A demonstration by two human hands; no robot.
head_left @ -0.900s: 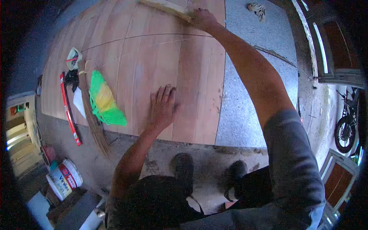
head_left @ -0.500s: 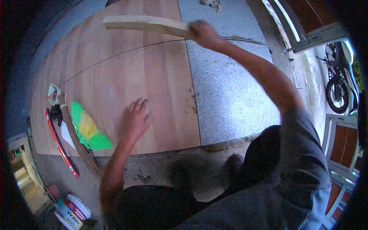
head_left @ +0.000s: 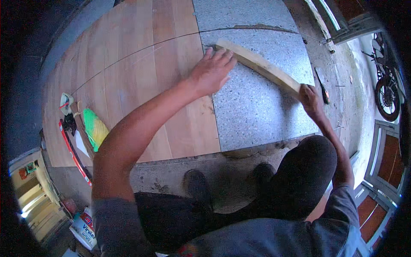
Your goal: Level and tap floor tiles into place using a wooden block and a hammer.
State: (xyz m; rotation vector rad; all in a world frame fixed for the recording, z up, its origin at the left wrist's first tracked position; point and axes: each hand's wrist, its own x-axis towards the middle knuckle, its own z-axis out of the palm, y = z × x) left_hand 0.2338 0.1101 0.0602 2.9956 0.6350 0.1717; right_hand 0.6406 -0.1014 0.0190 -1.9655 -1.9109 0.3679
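Note:
A long pale wooden batten (head_left: 261, 66) slants over the grey speckled slab (head_left: 248, 120). My right hand (head_left: 311, 100) grips its nearer right end, fingers wrapped round it. At the other end, my left hand (head_left: 212, 72) has its fingers stretched out, slightly smeared by motion, with the fingertips beside or on the batten's tip; whether they touch it I cannot tell. Left of the slab lies a brown wood-striped sheet (head_left: 141, 103), meeting it along a straight seam.
Along the left lie a green and yellow bundle of string (head_left: 95, 128), a stick broom (head_left: 83, 124), a red strip-shaped tool (head_left: 73, 150) and a whitish bag (head_left: 66, 103). A paint bucket (head_left: 84, 229) stands lower left. A dark-handled blade (head_left: 323, 88) and a motorcycle (head_left: 387, 96) are at right.
The batten has swung from over the wood-striped sheet to over the speckled slab, carried rightward and nearer by my right hand. My left hand has moved up and right to its far end.

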